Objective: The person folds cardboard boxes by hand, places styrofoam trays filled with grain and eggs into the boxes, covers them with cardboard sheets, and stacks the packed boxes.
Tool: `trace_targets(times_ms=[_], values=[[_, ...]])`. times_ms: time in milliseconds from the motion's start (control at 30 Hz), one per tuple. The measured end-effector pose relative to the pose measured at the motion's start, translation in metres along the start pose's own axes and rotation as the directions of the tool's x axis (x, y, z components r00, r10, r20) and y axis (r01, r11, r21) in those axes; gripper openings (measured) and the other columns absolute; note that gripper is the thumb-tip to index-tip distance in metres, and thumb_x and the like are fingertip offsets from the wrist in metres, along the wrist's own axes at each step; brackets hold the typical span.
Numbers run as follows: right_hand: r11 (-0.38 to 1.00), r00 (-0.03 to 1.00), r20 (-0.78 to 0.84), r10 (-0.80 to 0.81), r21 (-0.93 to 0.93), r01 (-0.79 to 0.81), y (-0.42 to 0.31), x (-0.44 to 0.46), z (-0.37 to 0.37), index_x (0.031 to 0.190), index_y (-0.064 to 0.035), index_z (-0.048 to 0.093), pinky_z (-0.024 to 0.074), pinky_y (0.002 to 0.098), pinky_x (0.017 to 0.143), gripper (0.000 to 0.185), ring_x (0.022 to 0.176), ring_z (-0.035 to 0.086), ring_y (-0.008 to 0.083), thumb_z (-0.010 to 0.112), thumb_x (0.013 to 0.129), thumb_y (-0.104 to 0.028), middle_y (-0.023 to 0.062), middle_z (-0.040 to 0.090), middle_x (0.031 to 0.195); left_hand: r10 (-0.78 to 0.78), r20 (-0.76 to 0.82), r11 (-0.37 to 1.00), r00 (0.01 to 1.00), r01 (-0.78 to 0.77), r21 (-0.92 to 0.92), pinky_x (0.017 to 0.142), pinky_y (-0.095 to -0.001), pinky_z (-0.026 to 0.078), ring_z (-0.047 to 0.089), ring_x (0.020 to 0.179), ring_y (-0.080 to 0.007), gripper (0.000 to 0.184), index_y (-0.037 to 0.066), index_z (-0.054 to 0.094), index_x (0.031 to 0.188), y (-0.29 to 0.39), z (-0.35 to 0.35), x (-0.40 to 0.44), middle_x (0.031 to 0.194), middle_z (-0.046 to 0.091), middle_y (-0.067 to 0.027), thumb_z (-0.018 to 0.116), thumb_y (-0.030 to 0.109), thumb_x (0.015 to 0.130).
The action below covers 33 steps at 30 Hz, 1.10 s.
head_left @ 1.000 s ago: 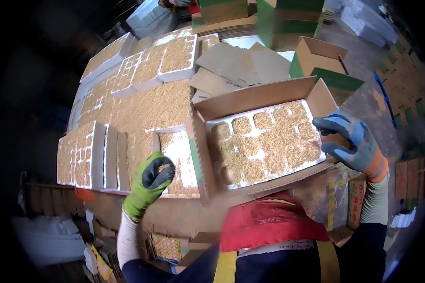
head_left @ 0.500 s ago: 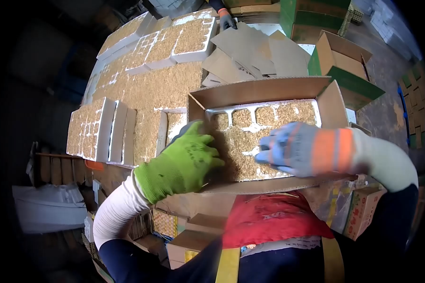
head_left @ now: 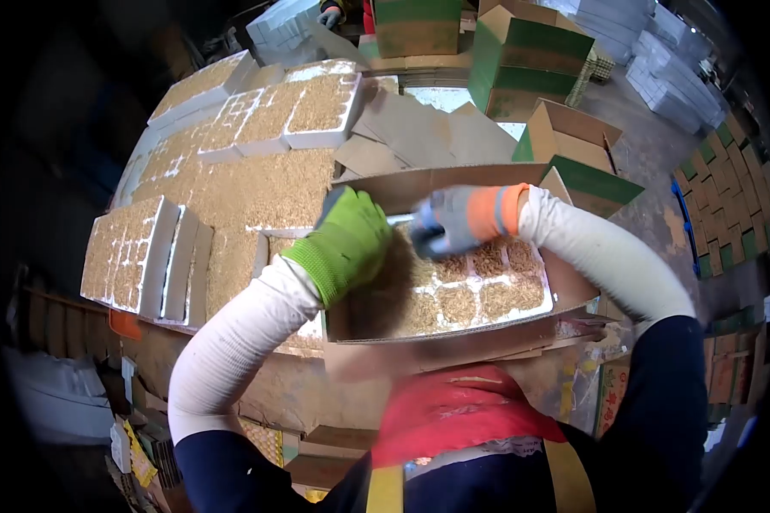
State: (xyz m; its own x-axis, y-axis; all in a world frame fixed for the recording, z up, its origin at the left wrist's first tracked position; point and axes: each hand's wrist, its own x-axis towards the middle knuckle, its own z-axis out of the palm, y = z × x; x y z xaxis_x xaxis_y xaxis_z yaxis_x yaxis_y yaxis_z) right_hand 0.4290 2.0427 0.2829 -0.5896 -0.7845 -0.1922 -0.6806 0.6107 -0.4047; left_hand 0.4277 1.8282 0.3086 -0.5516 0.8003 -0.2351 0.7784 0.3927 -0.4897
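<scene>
An open cardboard box (head_left: 453, 178) stands in front of me, with a white foam tray (head_left: 466, 323) inside. Light brown husks (head_left: 509, 297) fill the tray's compartments, and darker round shapes show in a few near the middle. My left hand (head_left: 351, 235), in a green and dark glove, is over the box's left side; its fingertips are hidden. My right hand (head_left: 458, 221), in a blue-grey and orange glove, is above the tray's far part, its fingers bent and blurred. Whether either hand holds anything cannot be made out.
Husk-filled foam trays (head_left: 321, 107) and loose husks (head_left: 265, 188) cover the table to the left. Flat cardboard sheets (head_left: 436, 128) lie behind the box. Green and brown cartons (head_left: 573, 141) stand at the back right. A co-worker's hand (head_left: 330, 15) shows at the far edge.
Both hands have moved over the far part of the box, the right one from the tray's middle. Compartments along the tray's near side now show more distinctly. The co-worker's hand has moved off the cardboard sheets.
</scene>
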Motion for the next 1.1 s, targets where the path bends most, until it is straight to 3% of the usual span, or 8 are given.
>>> trace_targets(times_ms=[200,400,500,633,700,800,1033,1100], values=[[0.943,0.957,-0.274,0.093,-0.283,-0.172,-0.016,-0.078,-0.001,0.115,-0.0102,0.061,0.0494,0.0445,0.09,0.031,0.105,0.061,0.0319,0.059,0.091,-0.029,0.0119,0.062,0.111,-0.205,-0.498,0.679,0.842,-0.244,-0.692,0.086,-0.0374,0.052,0.065,0.102,-0.0254,0.021,0.005,0.07,0.102,-0.055,0.002,-0.048,0.107,0.07,-0.0093,0.066,0.004,0.082],[0.986,0.985,-0.14,0.102,0.149,-0.081,-0.084,-0.163,0.02,0.117,-0.0117,0.065,0.054,0.0382,0.082,0.038,0.093,0.066,0.0309,0.068,0.085,-0.033,0.012,0.067,0.102,-0.762,-0.102,0.083,0.639,-0.059,-0.995,0.087,-0.0373,0.051,0.067,0.096,-0.0297,0.024,0.006,0.071,0.107,-0.085,0.156,-0.065,0.106,0.07,-0.0111,0.065,0.005,0.084],[0.968,0.964,-0.085,0.251,0.028,-0.249,-0.085,-0.164,0.03,0.116,-0.018,0.066,0.0549,0.0381,0.074,0.036,0.084,0.067,0.0287,0.07,0.082,-0.03,0.0079,0.068,0.094,-0.639,-0.209,0.436,0.74,0.124,-0.892,0.088,-0.0382,0.051,0.067,0.097,-0.0304,0.026,0.009,0.071,0.109,-0.092,0.194,-0.007,0.107,0.07,-0.0114,0.067,0.018,0.085],[0.983,0.951,-0.259,0.17,-0.026,-0.182,-0.09,-0.17,0.046,0.1,-0.0213,0.068,0.0501,0.0325,0.063,0.019,0.069,0.067,0.0195,0.07,0.082,-0.028,-0.0022,0.067,0.081,-0.682,-0.055,0.337,0.729,0.246,-0.909,0.092,-0.0418,0.05,0.063,0.111,-0.0332,0.051,0.012,0.063,0.123,-0.088,0.263,0.113,0.118,0.066,-0.0166,0.074,0.035,0.079],[0.971,0.933,-0.284,0.223,-0.019,-0.238,-0.09,-0.171,0.037,0.099,-0.021,0.069,0.0507,0.0326,0.064,0.019,0.071,0.067,0.0199,0.072,0.081,-0.029,-0.0026,0.068,0.083,-0.748,0.248,0.058,0.615,0.434,-0.899,0.089,-0.0433,0.052,0.061,0.113,-0.0374,0.071,0.009,0.051,0.133,-0.088,0.245,0.151,0.121,0.061,-0.0248,0.079,0.04,0.075],[0.948,0.847,-0.427,0.318,0.158,-0.277,-0.089,-0.17,0.036,0.1,-0.0201,0.071,0.0532,0.0357,0.07,0.024,0.079,0.069,0.0227,0.077,0.078,-0.028,0.0002,0.071,0.09,-0.66,0.515,-0.638,0.547,-0.044,-0.769,0.07,-0.0433,0.056,0.064,0.094,-0.0301,0.06,0.002,0.053,0.125,-0.081,0.258,0.195,0.107,0.064,-0.0188,0.079,0.03,0.079],[0.482,-0.127,-0.544,0.829,0.812,-0.33,-0.067,-0.284,0.064,0.11,0.0027,0.068,0.0539,0.0333,0.082,0.023,0.093,0.068,0.0205,0.063,0.093,-0.012,0.014,0.071,0.102,-0.764,0.277,-0.5,0.582,-0.263,-0.825,0.058,-0.0347,0.054,0.066,0.075,-0.0207,0.037,0.003,0.06,0.117,-0.12,0.385,0.219,0.094,0.069,-0.0134,0.072,0.02,0.086],[0.194,-0.234,-0.474,0.849,0.692,-0.696,-0.015,-0.339,0.137,0.109,-0.0045,0.07,0.0542,0.0353,0.08,0.024,0.089,0.069,0.0217,0.065,0.088,-0.016,0.0133,0.072,0.098,-0.8,0.297,-0.525,0.521,-0.37,-0.767,0.056,-0.033,0.053,0.066,0.072,-0.0205,0.03,0.004,0.063,0.114,-0.136,0.404,0.192,0.093,0.07,-0.0125,0.069,0.017,0.088]])
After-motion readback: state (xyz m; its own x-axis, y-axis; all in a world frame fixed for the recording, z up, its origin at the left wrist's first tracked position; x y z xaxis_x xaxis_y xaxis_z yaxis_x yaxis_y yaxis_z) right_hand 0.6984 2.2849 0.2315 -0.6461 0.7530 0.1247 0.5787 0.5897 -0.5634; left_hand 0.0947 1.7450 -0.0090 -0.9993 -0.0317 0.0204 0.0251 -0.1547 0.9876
